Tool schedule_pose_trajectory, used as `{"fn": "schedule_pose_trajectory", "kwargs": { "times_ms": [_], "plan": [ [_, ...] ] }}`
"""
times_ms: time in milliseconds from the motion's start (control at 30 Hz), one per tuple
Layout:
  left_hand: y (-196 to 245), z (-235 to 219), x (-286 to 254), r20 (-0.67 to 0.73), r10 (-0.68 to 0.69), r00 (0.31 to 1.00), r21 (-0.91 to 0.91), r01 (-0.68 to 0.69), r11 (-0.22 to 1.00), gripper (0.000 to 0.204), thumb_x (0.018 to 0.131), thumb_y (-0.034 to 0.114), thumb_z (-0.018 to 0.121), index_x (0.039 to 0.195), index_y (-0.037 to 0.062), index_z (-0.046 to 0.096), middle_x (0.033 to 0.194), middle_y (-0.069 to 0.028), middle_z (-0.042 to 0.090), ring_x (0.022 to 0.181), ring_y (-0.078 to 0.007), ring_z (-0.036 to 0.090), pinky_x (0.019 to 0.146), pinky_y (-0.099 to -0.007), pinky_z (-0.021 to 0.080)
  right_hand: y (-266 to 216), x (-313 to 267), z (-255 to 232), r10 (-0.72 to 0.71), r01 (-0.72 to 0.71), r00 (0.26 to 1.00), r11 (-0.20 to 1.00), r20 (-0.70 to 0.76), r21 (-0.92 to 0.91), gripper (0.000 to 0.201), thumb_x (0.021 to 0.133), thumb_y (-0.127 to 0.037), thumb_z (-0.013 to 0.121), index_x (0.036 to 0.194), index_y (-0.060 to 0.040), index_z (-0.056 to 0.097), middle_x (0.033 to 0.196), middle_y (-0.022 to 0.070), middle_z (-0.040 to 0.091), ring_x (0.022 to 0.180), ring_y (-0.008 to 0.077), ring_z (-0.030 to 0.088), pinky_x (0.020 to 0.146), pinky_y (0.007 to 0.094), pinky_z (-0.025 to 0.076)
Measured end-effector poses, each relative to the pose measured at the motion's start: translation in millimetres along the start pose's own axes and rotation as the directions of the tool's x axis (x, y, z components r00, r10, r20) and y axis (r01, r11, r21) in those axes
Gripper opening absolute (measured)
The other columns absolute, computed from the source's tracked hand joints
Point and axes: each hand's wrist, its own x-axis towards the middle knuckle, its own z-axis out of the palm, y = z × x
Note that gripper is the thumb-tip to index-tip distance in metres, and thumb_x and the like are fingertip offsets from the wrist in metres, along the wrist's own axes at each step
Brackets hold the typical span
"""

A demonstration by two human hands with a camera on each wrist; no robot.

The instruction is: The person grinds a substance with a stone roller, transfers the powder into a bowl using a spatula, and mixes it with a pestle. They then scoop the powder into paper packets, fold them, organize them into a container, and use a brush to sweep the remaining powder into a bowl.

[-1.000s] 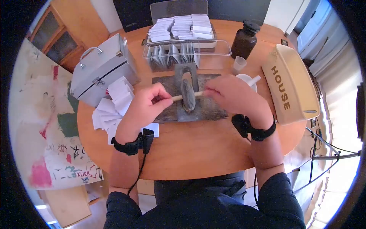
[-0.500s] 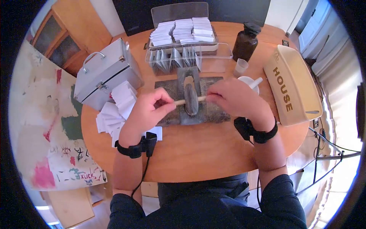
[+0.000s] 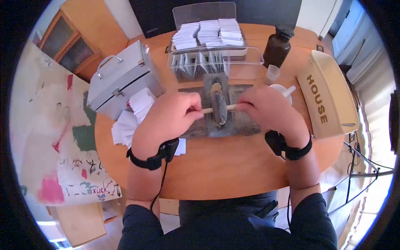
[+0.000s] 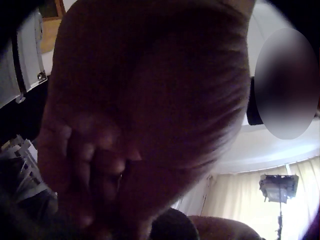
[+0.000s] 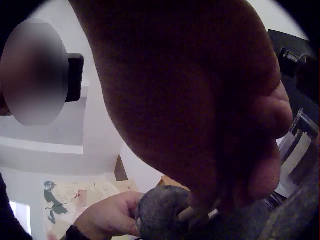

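Note:
A dark grey disc-shaped wheel (image 3: 218,109) stands on edge over a grey stone-like trough (image 3: 216,82), with a pale rod (image 3: 230,107) through its middle. My left hand (image 3: 173,112) pinches the rod's left end between thumb and fingers; my right hand (image 3: 271,106) pinches its right end. The trough lies on a dark textured mat (image 3: 191,127). From the right wrist view, the wheel (image 5: 162,212) shows between both hands, the left hand (image 5: 107,215) beyond it. The left hand (image 4: 145,110) fills most of the left wrist view.
A silver case (image 3: 125,83) and white paper packets (image 3: 124,127) lie left. Behind are a box of packets (image 3: 208,35) and a clear tray (image 3: 246,56). Rightward stand a brown bottle (image 3: 277,46), a small cup (image 3: 273,73), a white mortar (image 3: 287,93) and a cream HOUSE box (image 3: 327,98).
The whole head view has shifted, so the table and objects appear further right. The left hand has turned at the wrist, its back more in view. Both hands still hold the rod.

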Motion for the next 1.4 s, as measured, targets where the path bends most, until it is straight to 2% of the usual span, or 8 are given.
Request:
{"fn": "schedule_pose_trajectory", "kwargs": {
  "times_ms": [100,433,500,733,933,1100,1267,1400],
  "plan": [
    [-7.0,15.0,5.4,-0.189,0.038,0.981,0.105,-0.019,0.994,0.015,0.080,0.014,0.072,0.079,0.0034,0.062,0.076,-0.0148,0.066,0.073,-0.0355,0.063,0.063,-0.0440,0.048,2.6,2.7,9.8,0.130,-0.131,0.991,0.985,-0.011,-0.110,0.022,0.089,-0.025,0.060,0.084,-0.0056,0.070,0.082,0.0165,0.068,0.082,0.0378,0.066,0.071,0.0495,0.052],
    [-2.6,1.8,-3.3,0.034,0.007,0.999,0.038,-0.008,0.999,0.010,0.081,0.012,0.070,0.082,0.0063,0.062,0.076,-0.0125,0.066,0.074,-0.0347,0.062,0.066,-0.0438,0.048,1.4,3.8,10.0,0.001,-0.002,1.000,0.999,0.012,0.045,0.019,0.089,-0.023,0.062,0.088,-0.0058,0.069,0.083,0.0153,0.067,0.080,0.0368,0.064,0.071,0.0462,0.050],
    [-9.5,16.1,3.8,-0.245,0.006,0.969,0.122,0.024,0.992,0.009,0.080,0.009,0.071,0.082,0.0057,0.063,0.077,-0.0122,0.065,0.074,-0.0337,0.062,0.066,-0.0431,0.048,1.4,8.1,19.2,0.175,-0.183,0.979,0.980,-0.103,-0.076,0.025,0.091,-0.029,0.060,0.086,-0.0068,0.071,0.083,0.0160,0.069,0.079,0.0384,0.067,0.071,0.0496,0.053],
    [0.1,0.5,-5.6,-0.011,-0.020,1.000,0.132,0.022,0.991,0.010,0.081,0.007,0.070,0.086,0.0014,0.064,0.081,-0.0145,0.064,0.073,-0.0303,0.064,0.064,-0.0378,0.049,-1.2,1.9,4.5,0.041,-0.042,0.997,0.999,0.069,0.016,0.021,0.091,-0.025,0.060,0.087,-0.0070,0.069,0.082,0.0151,0.067,0.080,0.0368,0.065,0.069,0.0474,0.051],
    [-11.4,18.1,3.8,-0.286,0.046,0.957,0.164,0.001,0.987,0.010,0.078,0.008,0.070,0.082,0.0026,0.063,0.081,-0.0138,0.062,0.080,-0.0346,0.061,0.069,-0.0423,0.047,-9.2,7.5,15.7,0.249,-0.257,0.962,0.964,-0.114,-0.067,0.021,0.091,-0.025,0.061,0.087,-0.0065,0.068,0.081,0.0145,0.066,0.079,0.0360,0.065,0.070,0.0470,0.051],
    [-3.1,2.4,-4.9,-0.050,0.088,0.995,0.122,-0.081,0.989,0.011,0.078,0.006,0.070,0.083,0.0011,0.062,0.079,-0.0132,0.061,0.079,-0.0330,0.061,0.069,-0.0395,0.047,-3.3,1.6,6.3,0.067,-0.064,0.998,0.989,-0.021,0.136,0.016,0.085,-0.018,0.067,0.084,-0.0032,0.070,0.080,0.0139,0.066,0.079,0.0348,0.064,0.072,0.0430,0.051],
    [-2.4,11.5,0.2,-0.220,0.048,0.974,0.131,-0.019,0.991,0.008,0.080,0.005,0.068,0.083,0.0010,0.062,0.078,-0.0131,0.061,0.076,-0.0312,0.061,0.067,-0.0386,0.047,0.2,5.8,11.2,0.070,-0.053,0.983,0.994,-0.171,0.097,0.013,0.082,-0.016,0.069,0.083,-0.0036,0.073,0.081,0.0139,0.067,0.081,0.0341,0.065,0.073,0.0433,0.052],
    [1.9,5.9,-3.3,-0.140,0.008,0.990,0.070,0.001,0.998,0.007,0.081,0.005,0.065,0.082,0.0015,0.060,0.078,-0.0135,0.061,0.077,-0.0332,0.061,0.067,-0.0422,0.047,2.7,3.3,4.7,0.045,-0.027,0.992,0.988,-0.118,0.153,0.014,0.082,-0.017,0.069,0.085,-0.0054,0.075,0.082,0.0147,0.067,0.084,0.0344,0.065,0.075,0.0436,0.052]
  ]
}}
